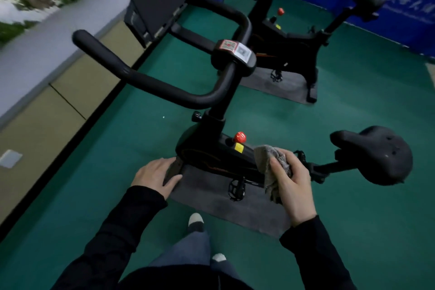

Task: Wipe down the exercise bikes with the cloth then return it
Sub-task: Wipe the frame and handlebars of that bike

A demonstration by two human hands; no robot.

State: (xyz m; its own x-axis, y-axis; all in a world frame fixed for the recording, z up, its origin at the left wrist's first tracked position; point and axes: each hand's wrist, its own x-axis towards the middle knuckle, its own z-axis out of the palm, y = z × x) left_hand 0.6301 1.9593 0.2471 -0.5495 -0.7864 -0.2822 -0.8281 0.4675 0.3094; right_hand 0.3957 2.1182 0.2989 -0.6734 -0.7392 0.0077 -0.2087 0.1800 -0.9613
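Seemingly mid-wipe, the right hand clutched the grey cloth over the near exercise bike, left hand slack at its front; the dangling tail could snag its pedal.

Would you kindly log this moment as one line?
right hand: grips cloth beside near bike | left hand: open | far bike: beyond

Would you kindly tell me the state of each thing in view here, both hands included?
Near bike: upright on a dark mat.
Far bike: upright, nobody touching it.
Cloth: bunched, held at the near bike's frame; contact unclear.
Right hand: grips the cloth.
Left hand: fingers straight, holds nothing.
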